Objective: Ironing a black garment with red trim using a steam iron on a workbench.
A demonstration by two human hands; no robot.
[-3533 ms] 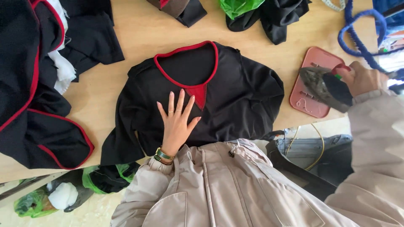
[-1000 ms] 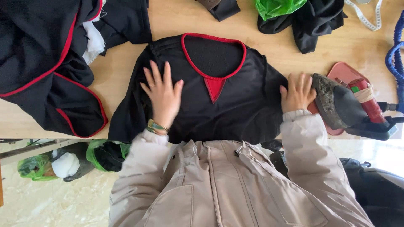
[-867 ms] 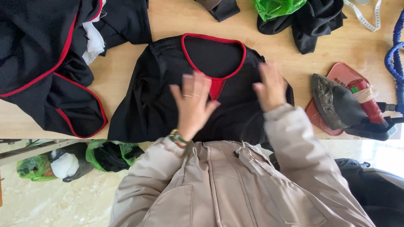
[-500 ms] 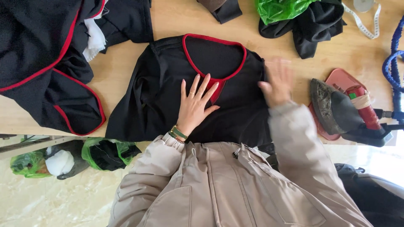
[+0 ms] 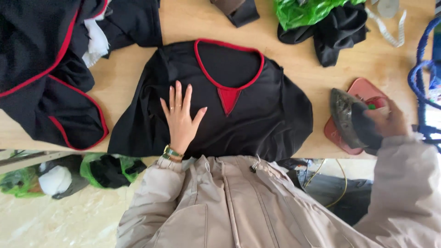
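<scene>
A black top [image 5: 257, 115] with a red neckline and a red triangle below it lies spread flat on the wooden bench [image 5: 183, 20], neck pointing away from the person, hem at the bench's near edge. The left hand [image 5: 180, 117] rests palm down on the top, just left of the red triangle, its fingers [image 5: 177, 94] stretched out and slightly apart, holding nothing; a ring shows on one finger and a bracelet at the wrist. To the right of the top, just beside its sleeve, the right hand [image 5: 388, 121] grips the handle of an iron [image 5: 351, 119], fingers wrapped shut around it; the iron is tilted with its dull soleplate facing the top, over a pink rest [image 5: 363, 87]. Left of the top, a heap of black cloth with red piping [image 5: 46, 73] lies bunched, with a bit of white cloth in it. Beyond the top, at the far side of the bench, sit a green plastic bag [image 5: 308, 11] and a crumpled black cloth [image 5: 337, 34] touching it. Further right than the iron hangs a blue cord [image 5: 420, 69]. Below the bench's near edge, left of the top, green bags [image 5: 103, 167] lie on the floor.
</scene>
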